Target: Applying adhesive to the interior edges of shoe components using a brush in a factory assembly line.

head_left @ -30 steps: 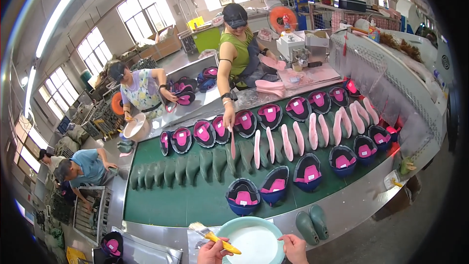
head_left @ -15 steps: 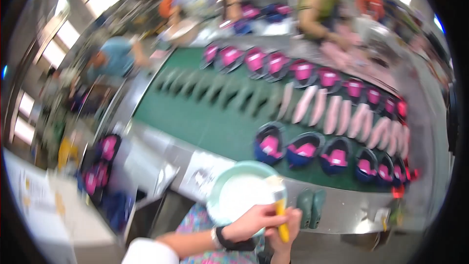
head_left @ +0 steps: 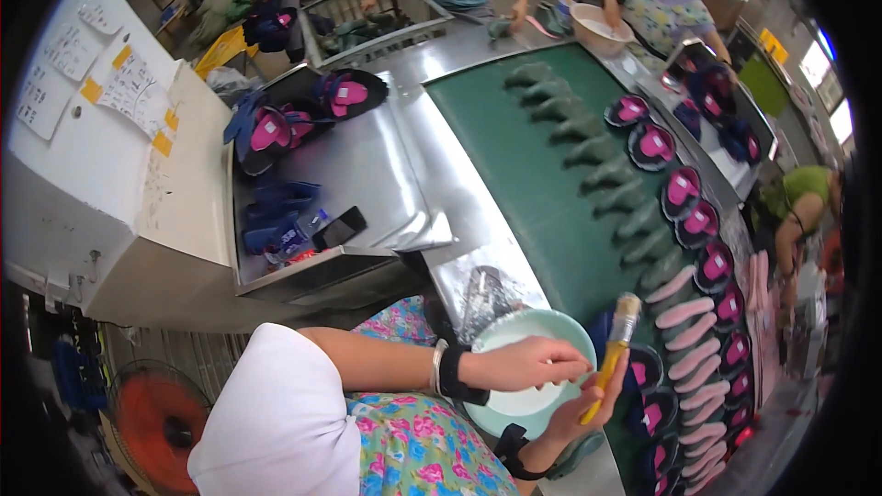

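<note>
My right hand (head_left: 585, 410) grips a paintbrush with a yellow handle and pale bristles (head_left: 627, 308), bristles up. My left hand (head_left: 525, 363) reaches over a light green bowl (head_left: 480, 340) of white liquid, its fingers curled together close beside the brush handle with nothing visible in them. The bowl sits at the near edge of the green conveyor belt (head_left: 501, 152). Just beyond the brush, a row of pink insoles (head_left: 691, 337) lies on the belt, with navy shoe uppers with pink inside (head_left: 652, 415) along the near side. Dark green shoe lasts (head_left: 577, 456) are partly hidden behind my right wrist.
Grey-green shoe lasts (head_left: 588, 152) line the belt, beside more uppers (head_left: 682, 191) on its far side. A metal tray table (head_left: 367, 161) at left holds uppers and a phone (head_left: 340, 228). An orange fan (head_left: 161, 427) stands lower left. Several people work around the belt.
My view has swung left, bringing the tray table and white cabinet into sight. My left hand, earlier at the brush handle, is now apart from it; the brush stays in my right hand.
</note>
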`<state>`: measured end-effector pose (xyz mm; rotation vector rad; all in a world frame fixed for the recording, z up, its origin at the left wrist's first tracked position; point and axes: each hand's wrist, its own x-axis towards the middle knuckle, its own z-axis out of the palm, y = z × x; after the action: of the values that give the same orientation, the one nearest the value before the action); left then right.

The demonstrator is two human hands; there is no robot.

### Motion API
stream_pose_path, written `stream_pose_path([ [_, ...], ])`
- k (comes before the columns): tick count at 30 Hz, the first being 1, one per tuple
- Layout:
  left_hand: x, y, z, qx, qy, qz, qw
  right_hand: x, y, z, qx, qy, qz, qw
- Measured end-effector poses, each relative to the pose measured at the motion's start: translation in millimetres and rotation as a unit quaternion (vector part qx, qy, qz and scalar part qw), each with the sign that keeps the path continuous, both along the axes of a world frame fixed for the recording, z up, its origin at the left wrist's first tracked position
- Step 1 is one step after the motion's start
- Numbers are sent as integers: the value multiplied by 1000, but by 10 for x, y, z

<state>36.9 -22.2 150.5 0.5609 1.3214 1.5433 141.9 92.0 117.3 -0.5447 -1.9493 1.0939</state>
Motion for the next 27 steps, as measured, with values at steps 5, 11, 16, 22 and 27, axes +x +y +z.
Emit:
stream_pose_path([
  [5,-1389,-1291,-569,-157,203,185,949,-477,-91,-81,-6,-13,-28,999],
  [11,-4045,-3227,-1421,-454,598,282,597,-979,-497,-20,-37,-88,2,995],
  [16,-5455,-3923,-1805,-502,616,324,514,-1699,-923,-26,57,-163,16,985],
  [22,-6621,-5101,-2336,-531,597,202,567,-2005,-1016,28,134,-268,25,954],
  [27,-6577,-4338,-2034,-739,470,6,482,-2128,-991,-161,193,-242,-33,950],
])
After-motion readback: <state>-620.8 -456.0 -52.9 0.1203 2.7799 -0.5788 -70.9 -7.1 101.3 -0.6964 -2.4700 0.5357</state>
